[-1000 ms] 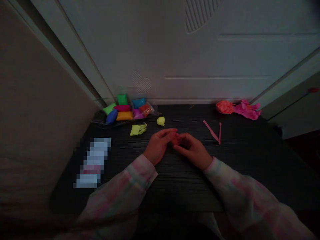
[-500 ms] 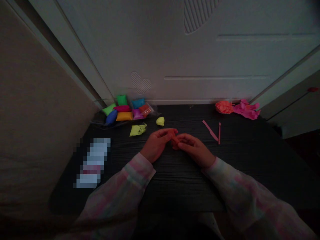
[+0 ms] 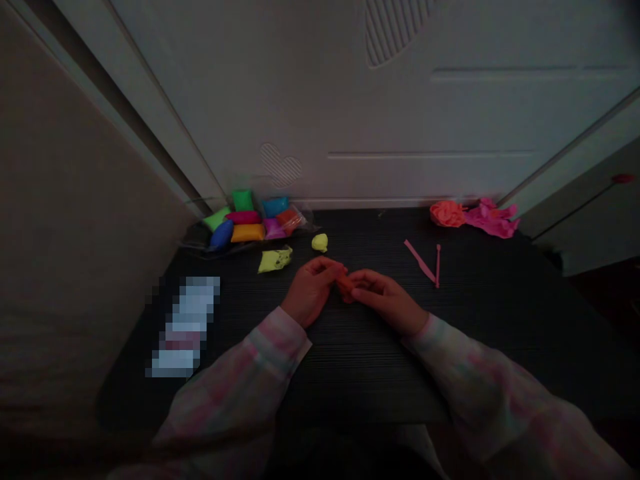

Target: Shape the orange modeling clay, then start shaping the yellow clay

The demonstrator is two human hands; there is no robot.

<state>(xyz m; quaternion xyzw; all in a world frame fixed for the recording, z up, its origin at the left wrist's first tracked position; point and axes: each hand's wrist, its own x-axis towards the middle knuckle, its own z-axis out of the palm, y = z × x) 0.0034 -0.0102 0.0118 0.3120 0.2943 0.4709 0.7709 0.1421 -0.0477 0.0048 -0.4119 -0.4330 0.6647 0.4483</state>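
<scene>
A small lump of orange-red modelling clay (image 3: 345, 287) is held between my two hands over the dark table. My left hand (image 3: 311, 288) pinches its upper left side with thumb and fingers. On the other side, the fingertips of my right hand (image 3: 383, 299) are closed on its right edge. Fingers cover part of the clay, so its full shape is hidden. Just beyond my left hand lie a yellow clay ball (image 3: 320, 243) and a torn yellow packet (image 3: 275, 260). To the right of my hands rest a pink plastic knife (image 3: 420, 261) and a thin pink stick tool (image 3: 438, 266).
Coloured clay packets (image 3: 247, 232) in a clear bag lie at the back left. A blurred-out bright rectangle (image 3: 187, 327) is at the left. Crumpled orange paper (image 3: 449, 214) and pink paper (image 3: 493, 218) sit back right. A white panel (image 3: 320, 113) rises behind the table (image 3: 350, 373).
My fingers have shifted slightly on the orange-red clay, and my left fingertips have drawn back a little to the left. Everything else stays in place.
</scene>
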